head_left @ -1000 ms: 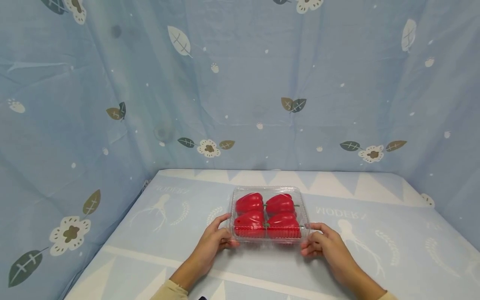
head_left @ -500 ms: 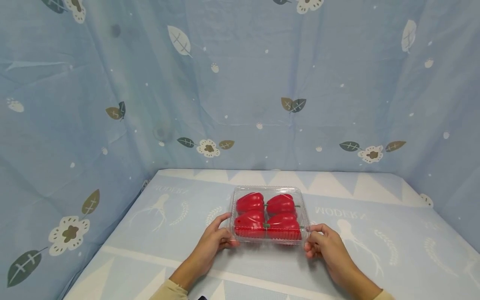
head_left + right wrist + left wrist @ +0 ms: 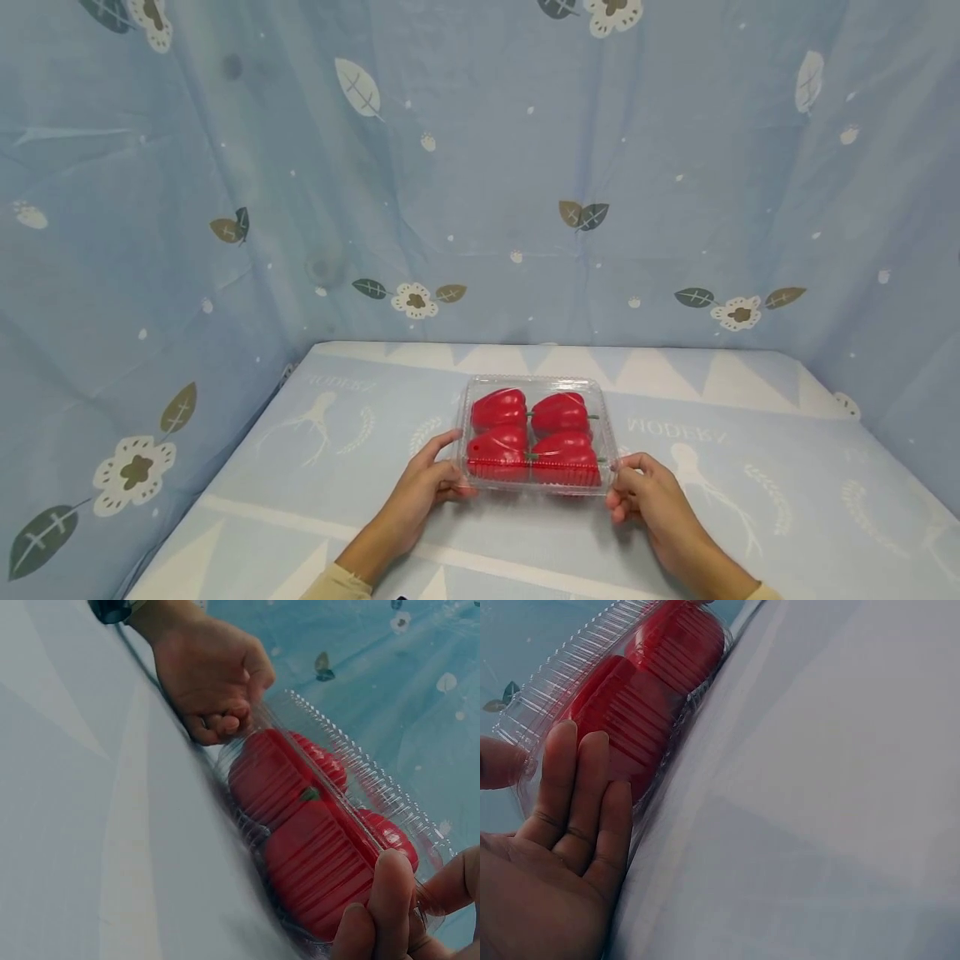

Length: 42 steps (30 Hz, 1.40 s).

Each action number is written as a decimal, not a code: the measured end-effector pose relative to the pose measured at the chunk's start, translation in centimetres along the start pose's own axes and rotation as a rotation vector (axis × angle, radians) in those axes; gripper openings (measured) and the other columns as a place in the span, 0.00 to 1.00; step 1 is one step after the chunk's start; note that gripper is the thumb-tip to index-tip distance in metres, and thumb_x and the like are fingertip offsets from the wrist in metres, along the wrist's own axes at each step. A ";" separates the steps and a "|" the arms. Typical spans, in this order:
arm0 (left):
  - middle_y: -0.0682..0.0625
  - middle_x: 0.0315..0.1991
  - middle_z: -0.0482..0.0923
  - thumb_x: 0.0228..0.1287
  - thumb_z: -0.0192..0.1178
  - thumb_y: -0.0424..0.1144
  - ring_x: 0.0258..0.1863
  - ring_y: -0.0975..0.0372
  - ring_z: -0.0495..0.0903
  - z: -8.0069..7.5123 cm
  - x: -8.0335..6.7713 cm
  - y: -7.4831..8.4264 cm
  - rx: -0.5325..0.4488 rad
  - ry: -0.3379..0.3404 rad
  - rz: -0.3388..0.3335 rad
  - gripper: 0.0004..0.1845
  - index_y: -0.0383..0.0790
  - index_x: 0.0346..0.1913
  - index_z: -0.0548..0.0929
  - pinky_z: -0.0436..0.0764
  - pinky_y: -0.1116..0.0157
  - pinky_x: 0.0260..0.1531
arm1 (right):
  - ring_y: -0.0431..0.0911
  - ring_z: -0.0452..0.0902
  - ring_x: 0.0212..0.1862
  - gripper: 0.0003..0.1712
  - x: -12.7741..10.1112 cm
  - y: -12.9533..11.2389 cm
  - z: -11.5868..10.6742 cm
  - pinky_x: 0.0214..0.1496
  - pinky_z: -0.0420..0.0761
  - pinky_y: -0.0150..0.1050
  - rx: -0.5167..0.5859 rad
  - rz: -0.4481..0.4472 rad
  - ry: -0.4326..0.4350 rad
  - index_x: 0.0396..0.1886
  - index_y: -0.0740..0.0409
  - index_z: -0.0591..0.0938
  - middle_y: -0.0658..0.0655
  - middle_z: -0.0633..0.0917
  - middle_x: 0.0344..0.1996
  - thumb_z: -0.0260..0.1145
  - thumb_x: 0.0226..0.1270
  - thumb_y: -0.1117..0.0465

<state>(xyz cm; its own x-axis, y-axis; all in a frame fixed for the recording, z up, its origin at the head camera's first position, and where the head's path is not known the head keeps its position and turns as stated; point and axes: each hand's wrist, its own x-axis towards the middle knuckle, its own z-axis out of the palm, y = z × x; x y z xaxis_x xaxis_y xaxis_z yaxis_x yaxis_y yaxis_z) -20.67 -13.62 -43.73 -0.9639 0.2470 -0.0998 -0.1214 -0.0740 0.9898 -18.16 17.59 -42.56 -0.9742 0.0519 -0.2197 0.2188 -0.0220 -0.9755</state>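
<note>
**Head view: two hands hold a clear box of red peppers**

Head view shows a clear plastic box [image 3: 536,433] with four red peppers [image 3: 534,433] inside, sitting on the light blue table cloth [image 3: 300,492], near the front middle. The left hand [image 3: 427,487] pinches the box's left front corner, thumb on the rim and fingers on the side. The right hand [image 3: 645,496] pinches the right front corner the same way.

I think the good way here is to squeeze softly at both corners together, so the thin box does not bend or pop open, and keep it flat.

The left wrist view shows flat fingers [image 3: 577,787] lying along the ribbed wall. The right wrist view shows the lid's bumpy rim [image 3: 360,757] and a green stem [image 3: 309,794], which are hard to see from above.
</note>
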 end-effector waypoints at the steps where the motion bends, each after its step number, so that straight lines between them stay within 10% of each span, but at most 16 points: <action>1: 0.46 0.28 0.77 0.58 0.50 0.30 0.34 0.52 0.84 0.0 -0.1 0.0 0.002 0.002 0.001 0.35 0.39 0.71 0.58 0.81 0.58 0.42 | 0.45 0.72 0.18 0.16 0.0 0.0 0.0 0.25 0.79 0.37 0.007 0.002 -0.010 0.44 0.67 0.66 0.57 0.78 0.18 0.52 0.54 0.70; 23: 0.44 0.31 0.77 0.59 0.48 0.31 0.35 0.52 0.84 -0.3 -0.3 0.1 -0.004 0.017 -0.003 0.35 0.40 0.72 0.57 0.81 0.60 0.43 | 0.45 0.81 0.27 0.16 1.2 0.3 -2.3 0.38 0.83 0.42 0.088 -0.058 -0.405 0.48 0.64 0.60 0.57 0.85 0.28 0.56 0.66 0.68; 42: 0.46 0.27 0.80 0.62 0.47 0.33 0.33 0.53 0.84 -0.6 -0.1 -0.2 -0.014 0.001 0.006 0.34 0.39 0.73 0.55 0.81 0.59 0.43 | 0.53 0.83 0.34 0.19 1.2 0.3 -2.3 0.44 0.82 0.48 0.011 -0.023 -0.358 0.52 0.70 0.66 0.62 0.84 0.32 0.56 0.68 0.61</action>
<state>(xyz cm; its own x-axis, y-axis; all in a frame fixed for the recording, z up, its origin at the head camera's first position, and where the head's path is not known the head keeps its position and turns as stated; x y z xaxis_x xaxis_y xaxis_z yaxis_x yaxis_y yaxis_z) -20.69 -14.17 -44.00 -0.9649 0.2454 -0.0937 -0.1187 -0.0889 0.9889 -19.10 19.98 -43.13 -0.9371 -0.3004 -0.1779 0.1974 -0.0355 -0.9797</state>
